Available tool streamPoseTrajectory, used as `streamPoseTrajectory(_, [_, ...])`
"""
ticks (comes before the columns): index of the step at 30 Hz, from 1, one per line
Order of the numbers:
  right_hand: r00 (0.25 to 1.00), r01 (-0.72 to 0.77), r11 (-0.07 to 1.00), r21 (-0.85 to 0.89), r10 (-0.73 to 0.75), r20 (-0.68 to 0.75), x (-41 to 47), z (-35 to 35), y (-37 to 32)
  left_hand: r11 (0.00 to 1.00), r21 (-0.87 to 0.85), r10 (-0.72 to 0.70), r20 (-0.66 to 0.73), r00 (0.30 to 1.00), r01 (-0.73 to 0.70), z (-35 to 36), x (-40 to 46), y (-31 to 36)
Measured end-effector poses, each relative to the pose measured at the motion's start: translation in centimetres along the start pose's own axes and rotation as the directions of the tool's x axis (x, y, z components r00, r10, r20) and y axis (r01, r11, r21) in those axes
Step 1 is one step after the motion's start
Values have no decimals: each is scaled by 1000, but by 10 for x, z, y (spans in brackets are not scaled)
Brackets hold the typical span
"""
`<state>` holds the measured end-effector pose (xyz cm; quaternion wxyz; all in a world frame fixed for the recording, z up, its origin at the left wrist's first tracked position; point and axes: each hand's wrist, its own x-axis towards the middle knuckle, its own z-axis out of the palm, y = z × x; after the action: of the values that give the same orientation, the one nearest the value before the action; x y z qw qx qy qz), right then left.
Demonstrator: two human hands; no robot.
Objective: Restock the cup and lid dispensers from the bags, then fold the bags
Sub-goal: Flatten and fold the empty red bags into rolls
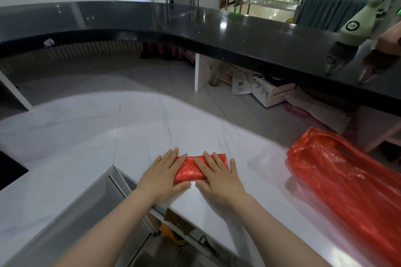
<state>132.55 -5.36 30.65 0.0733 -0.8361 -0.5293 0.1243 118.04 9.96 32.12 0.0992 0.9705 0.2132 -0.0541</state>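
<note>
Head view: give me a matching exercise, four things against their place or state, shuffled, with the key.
Things:
1. folded red bag
2. loose red bag
3. left hand
4. black counter

Places or states:
A. raised ledge behind the white worktop
B. unfolded, lying at the right
C. small packet under both hands
D. flat on the packet's left end

Pairs: 1-C, 2-B, 3-D, 4-A

White marble-look counter (152, 128), small folded red bag (188, 169) near its edge, loose red bag (338, 171) at right
</note>
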Motion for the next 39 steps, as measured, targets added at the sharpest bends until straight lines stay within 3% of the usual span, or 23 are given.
streamPoseTrajectory(8, [999,-44,999,13,44,-10,4,-10,-6,994,17,104,17,994,-105,-9,22,-18])
streamPoseTrajectory(11, [986,-134,982,133,145,-83,2,-13,-3,982,99,158,7,987,-158,-18,34,-39])
streamPoseTrajectory(17, [940,-286,945,159,309,-143,-1,-32,1,942,222,264,-27,964,-252,-47,56,-53])
streamPoseTrajectory(23, [865,-403,897,182,438,-244,-28,-47,2,853,270,479,-68,875,-446,-71,68,-18])
streamPoseTrajectory(28, [727,-572,789,224,614,-307,-93,-52,11,725,258,671,-58,739,-638,-71,77,49])
streamPoseTrajectory(31, [631,-653,726,217,680,-375,-150,-57,25,656,247,732,19,681,-713,-62,79,94])
streamPoseTrajectory(37, [341,-766,564,307,763,-549,-252,-77,78,620,167,771,52,635,-766,-50,80,168])
streamPoseTrajectory(39, [306,-816,503,284,793,-526,-277,-83,104,625,146,771,43,636,-767,-46,82,186])
